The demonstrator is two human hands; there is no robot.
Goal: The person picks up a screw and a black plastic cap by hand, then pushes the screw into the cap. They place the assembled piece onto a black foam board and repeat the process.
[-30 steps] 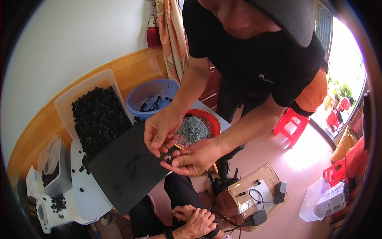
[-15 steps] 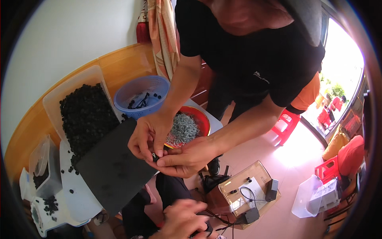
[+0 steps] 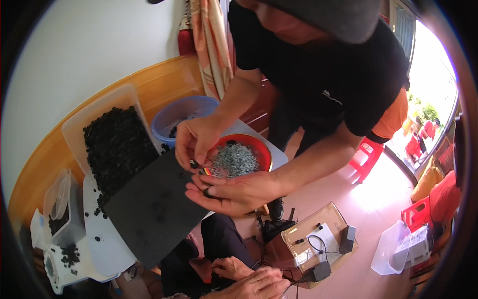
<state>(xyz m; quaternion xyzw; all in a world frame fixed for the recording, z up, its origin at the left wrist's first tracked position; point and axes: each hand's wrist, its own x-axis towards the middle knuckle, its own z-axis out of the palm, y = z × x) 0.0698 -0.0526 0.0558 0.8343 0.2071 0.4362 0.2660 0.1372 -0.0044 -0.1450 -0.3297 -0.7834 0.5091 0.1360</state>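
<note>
My left hand (image 3: 259,284) reaches across from the lower left, its fingers loosely bent and pointing right, and I see nothing held in it. Behind it, partly covered, my right hand (image 3: 232,268) rests with its fingers pointing left; those that show are loosely curved around no visible thing. Both are low over a lap in dark trousers (image 3: 224,239). Across from me, a person in a black shirt pinches a small black round part (image 3: 193,163) in one hand (image 3: 196,139). In their other hand (image 3: 244,192) lies a second black part (image 3: 209,192).
A dark board (image 3: 154,209) lies on the white table. Around it are a clear bin of black parts (image 3: 119,144), a blue basket (image 3: 184,105), a red bowl of metal screws (image 3: 234,162) and a small clear box (image 3: 72,224). A cardboard box (image 3: 298,259) carries cables and black devices.
My hands have come together, the left now lying over the right. The other person's hands have moved apart, one lifting away with a black part. The whole view has shifted slightly.
</note>
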